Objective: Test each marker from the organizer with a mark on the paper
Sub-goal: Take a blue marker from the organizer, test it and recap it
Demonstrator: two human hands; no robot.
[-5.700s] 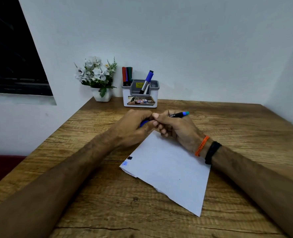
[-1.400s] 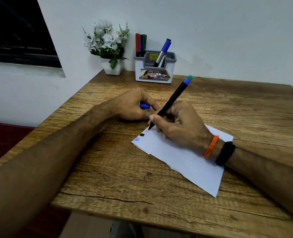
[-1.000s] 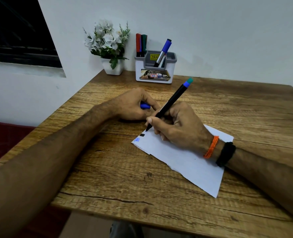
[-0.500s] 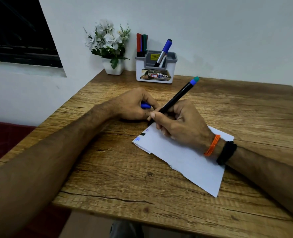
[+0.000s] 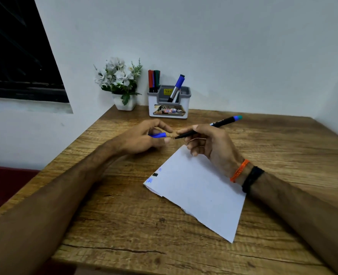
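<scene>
My right hand (image 5: 209,144) grips a thin black marker (image 5: 221,123) with a blue-green end, held nearly level above the table, tip pointing left. My left hand (image 5: 142,138) pinches its blue cap (image 5: 157,135), whose open end faces the tip a short gap away. The white paper (image 5: 200,193) lies below my right wrist, with a black mark, a blue mark and a faint small mark near its left corner. The white and grey organizer (image 5: 169,108) stands at the back against the wall, holding a leaning blue-capped marker (image 5: 177,87) and upright red and green markers (image 5: 154,80).
A white pot of white flowers (image 5: 122,84) stands left of the organizer. The wooden table (image 5: 283,155) meets the wall at the back; its left edge runs diagonally beside my left forearm. A dark window (image 5: 15,56) is at the upper left.
My right hand lifted the marker off the paper and swung it level, tip toward the cap in my left hand. A new faint mark shows above the black one. The camera tilted up.
</scene>
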